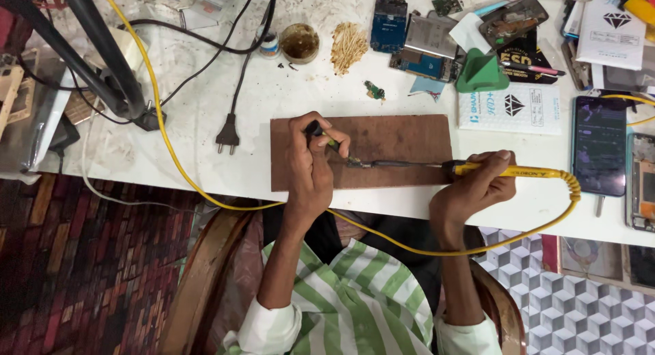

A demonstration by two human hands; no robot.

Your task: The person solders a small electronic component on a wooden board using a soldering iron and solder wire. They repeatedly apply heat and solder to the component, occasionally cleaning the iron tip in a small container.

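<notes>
striped sleeves sit nearest. left hand [311,165] pinches a slim dark tool [321,134], maybe tweezers, pinning a small part [355,162] to the brown board [409,140]. right hand [477,186] is closed around the yellow soldering iron [508,171]; it lies crosswise over the board, tip pointing left. a slip could burn the left hand's fingers [339,145], just beside it.
</notes>
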